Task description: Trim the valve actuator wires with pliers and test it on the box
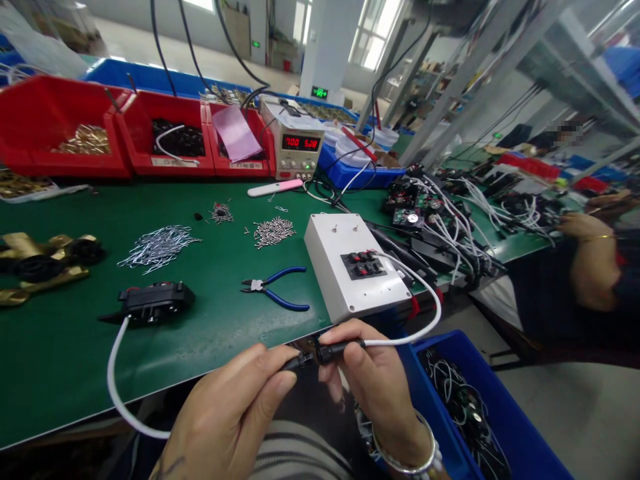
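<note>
My left hand (235,407) pinches a black cable connector (299,362); a white cable (116,387) runs from behind that hand up to a black device (156,301) on the table. Between the fingers of my right hand (373,373) is a second black connector (336,351). Its white cable (434,313) loops up to the terminals on a white test box (350,273). The two connectors point at each other, close together; whether they touch I cannot tell. Blue-handled cutting pliers (275,288) lie beyond my hands.
Piles of metal clips (160,247) and small screws (274,231) lie on the green table (225,213). Red bins (170,143) and a power supply (295,143) stand behind. At right are tangled cabled parts (435,213), a blue crate (520,427) and another person's arm (595,260).
</note>
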A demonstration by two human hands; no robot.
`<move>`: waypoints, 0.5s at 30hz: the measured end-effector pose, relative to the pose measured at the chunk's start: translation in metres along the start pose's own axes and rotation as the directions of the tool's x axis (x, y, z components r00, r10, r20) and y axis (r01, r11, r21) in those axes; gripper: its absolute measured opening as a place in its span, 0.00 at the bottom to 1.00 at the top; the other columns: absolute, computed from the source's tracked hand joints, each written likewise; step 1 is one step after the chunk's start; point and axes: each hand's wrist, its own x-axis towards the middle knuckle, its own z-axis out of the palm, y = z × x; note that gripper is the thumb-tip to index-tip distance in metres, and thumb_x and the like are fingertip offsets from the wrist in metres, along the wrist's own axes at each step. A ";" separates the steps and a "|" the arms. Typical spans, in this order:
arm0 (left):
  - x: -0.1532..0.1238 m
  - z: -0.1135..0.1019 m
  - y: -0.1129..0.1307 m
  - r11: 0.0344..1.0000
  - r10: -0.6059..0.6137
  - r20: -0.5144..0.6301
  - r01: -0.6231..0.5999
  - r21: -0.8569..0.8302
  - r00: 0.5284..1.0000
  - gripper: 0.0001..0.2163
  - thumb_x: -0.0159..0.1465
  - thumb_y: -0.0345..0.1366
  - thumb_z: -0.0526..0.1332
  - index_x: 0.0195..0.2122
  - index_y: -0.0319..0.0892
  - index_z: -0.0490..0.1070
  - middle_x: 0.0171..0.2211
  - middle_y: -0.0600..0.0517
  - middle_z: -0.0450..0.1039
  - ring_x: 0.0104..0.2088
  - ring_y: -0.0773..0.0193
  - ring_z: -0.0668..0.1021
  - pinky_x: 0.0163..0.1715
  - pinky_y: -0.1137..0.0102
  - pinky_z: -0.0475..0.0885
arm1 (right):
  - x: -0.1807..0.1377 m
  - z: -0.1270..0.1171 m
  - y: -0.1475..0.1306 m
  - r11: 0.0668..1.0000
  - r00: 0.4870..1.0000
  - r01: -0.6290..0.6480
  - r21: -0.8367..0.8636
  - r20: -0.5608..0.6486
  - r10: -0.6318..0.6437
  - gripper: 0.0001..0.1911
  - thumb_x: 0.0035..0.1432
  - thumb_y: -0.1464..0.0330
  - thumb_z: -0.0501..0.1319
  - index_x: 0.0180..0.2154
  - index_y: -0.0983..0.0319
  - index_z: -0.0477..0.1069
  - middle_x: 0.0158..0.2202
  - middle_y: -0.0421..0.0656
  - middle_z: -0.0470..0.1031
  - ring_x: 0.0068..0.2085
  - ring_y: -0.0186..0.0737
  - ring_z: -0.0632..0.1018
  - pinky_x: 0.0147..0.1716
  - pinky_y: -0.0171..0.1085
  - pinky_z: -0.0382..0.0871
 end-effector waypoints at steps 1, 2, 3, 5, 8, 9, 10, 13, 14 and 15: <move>-0.001 0.000 0.000 1.000 0.007 0.009 -0.007 0.004 1.000 0.09 0.74 0.40 0.49 0.50 0.48 0.67 0.40 0.57 0.76 0.38 0.70 0.79 0.38 0.84 0.72 | 0.000 0.001 0.000 1.000 1.000 -0.006 -0.003 -0.002 0.006 0.11 0.65 0.60 0.64 0.41 0.60 0.77 0.25 0.41 0.76 0.19 0.28 0.71 0.18 0.25 0.63; -0.002 0.000 -0.001 1.000 0.005 0.016 -0.005 0.009 1.000 0.10 0.75 0.40 0.49 0.50 0.49 0.66 0.41 0.57 0.76 0.39 0.70 0.79 0.38 0.83 0.72 | 0.000 0.003 -0.001 1.000 1.000 -0.013 -0.004 -0.005 0.013 0.11 0.65 0.59 0.64 0.41 0.61 0.77 0.25 0.41 0.76 0.19 0.28 0.71 0.18 0.25 0.62; -0.003 -0.001 -0.001 1.000 0.005 0.023 -0.005 0.012 1.000 0.10 0.75 0.40 0.48 0.51 0.49 0.66 0.41 0.57 0.76 0.39 0.70 0.79 0.38 0.83 0.72 | -0.001 0.004 -0.002 1.000 1.000 -0.022 -0.001 -0.009 0.022 0.12 0.65 0.59 0.64 0.41 0.61 0.77 0.25 0.41 0.76 0.19 0.28 0.71 0.17 0.24 0.62; -0.005 -0.002 -0.002 1.000 0.003 0.039 -0.003 0.011 0.999 0.10 0.75 0.40 0.48 0.51 0.49 0.66 0.39 0.57 0.75 0.39 0.69 0.79 0.36 0.82 0.72 | -0.001 0.007 -0.003 0.999 0.999 -0.045 0.012 -0.015 0.045 0.11 0.65 0.60 0.64 0.41 0.61 0.78 0.24 0.41 0.76 0.18 0.27 0.70 0.17 0.23 0.61; -0.005 -0.006 -0.004 1.000 -0.002 0.061 0.002 0.003 0.998 0.10 0.75 0.39 0.49 0.52 0.49 0.65 0.37 0.56 0.74 0.36 0.69 0.79 0.33 0.79 0.72 | 0.001 0.009 -0.004 0.996 0.996 -0.085 0.017 -0.022 0.085 0.11 0.66 0.60 0.63 0.40 0.60 0.78 0.23 0.40 0.75 0.17 0.25 0.69 0.16 0.22 0.59; -0.004 -0.007 -0.005 1.000 -0.001 0.081 0.001 -0.006 0.997 0.10 0.74 0.38 0.49 0.53 0.49 0.65 0.36 0.57 0.74 0.35 0.69 0.78 0.32 0.79 0.71 | 0.001 0.009 -0.004 0.995 0.995 -0.097 0.010 -0.031 0.097 0.11 0.66 0.60 0.63 0.40 0.60 0.78 0.23 0.40 0.75 0.16 0.25 0.69 0.15 0.22 0.59; -0.003 -0.006 -0.005 1.000 0.000 0.094 0.002 -0.017 0.996 0.10 0.74 0.38 0.49 0.53 0.49 0.65 0.36 0.57 0.74 0.34 0.69 0.78 0.32 0.78 0.71 | 0.001 0.009 -0.004 0.994 0.993 -0.107 -0.004 -0.042 0.107 0.11 0.66 0.60 0.62 0.40 0.59 0.78 0.22 0.40 0.75 0.16 0.25 0.68 0.15 0.22 0.58; 0.001 0.005 -0.005 0.999 0.009 0.111 -0.004 -0.042 0.994 0.11 0.74 0.38 0.48 0.51 0.49 0.68 0.35 0.56 0.74 0.33 0.67 0.78 0.31 0.76 0.72 | -0.006 0.003 -0.005 0.984 0.981 -0.159 -0.078 -0.121 0.149 0.13 0.64 0.57 0.64 0.38 0.59 0.78 0.19 0.39 0.73 0.15 0.25 0.66 0.14 0.22 0.55; 0.002 0.011 -0.004 0.999 0.002 0.096 0.001 -0.033 0.995 0.13 0.75 0.39 0.46 0.48 0.48 0.70 0.33 0.55 0.74 0.32 0.66 0.78 0.30 0.76 0.73 | -0.010 0.001 -0.006 0.976 0.972 -0.186 -0.113 -0.163 0.167 0.14 0.63 0.55 0.64 0.37 0.60 0.78 0.18 0.39 0.71 0.14 0.26 0.65 0.13 0.23 0.54; 0.002 0.016 -0.004 1.000 -0.014 0.084 0.015 -0.004 0.996 0.16 0.75 0.41 0.44 0.45 0.48 0.72 0.31 0.53 0.74 0.30 0.66 0.78 0.28 0.75 0.73 | -0.012 -0.003 -0.007 0.963 0.960 -0.223 -0.154 -0.208 0.190 0.16 0.62 0.54 0.65 0.37 0.60 0.77 0.17 0.39 0.70 0.14 0.26 0.64 0.13 0.24 0.53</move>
